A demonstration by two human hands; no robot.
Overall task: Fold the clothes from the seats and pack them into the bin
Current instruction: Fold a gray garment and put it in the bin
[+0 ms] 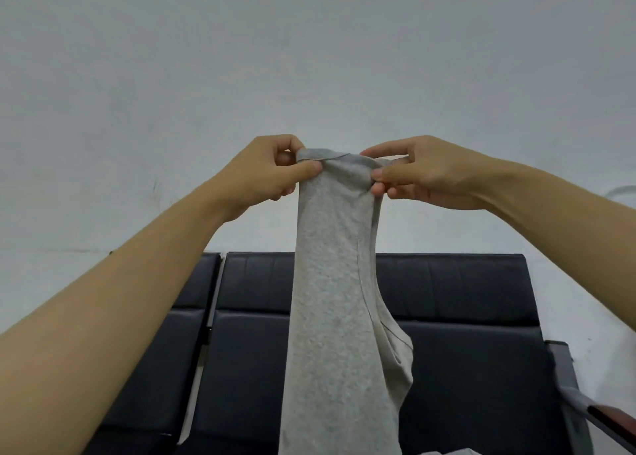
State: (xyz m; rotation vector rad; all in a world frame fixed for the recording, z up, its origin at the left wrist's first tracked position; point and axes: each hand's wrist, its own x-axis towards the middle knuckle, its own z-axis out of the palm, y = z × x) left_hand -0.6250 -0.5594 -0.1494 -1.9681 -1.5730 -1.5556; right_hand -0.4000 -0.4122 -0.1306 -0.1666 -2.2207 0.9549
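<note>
1. I hold a grey garment (330, 282) up in front of me, both arms raised.
2. My left hand (265, 172) pinches the left end of its top band between thumb and fingers.
3. My right hand (423, 174) pinches the right end of that band, close to my left.
4. The cloth hangs straight down in a narrow column, with a curved seamed opening on its right edge.
5. Behind it stand black padded seats (464, 317) against a pale wall (309, 59).
6. An armrest (605, 416) shows at lower right.
</note>
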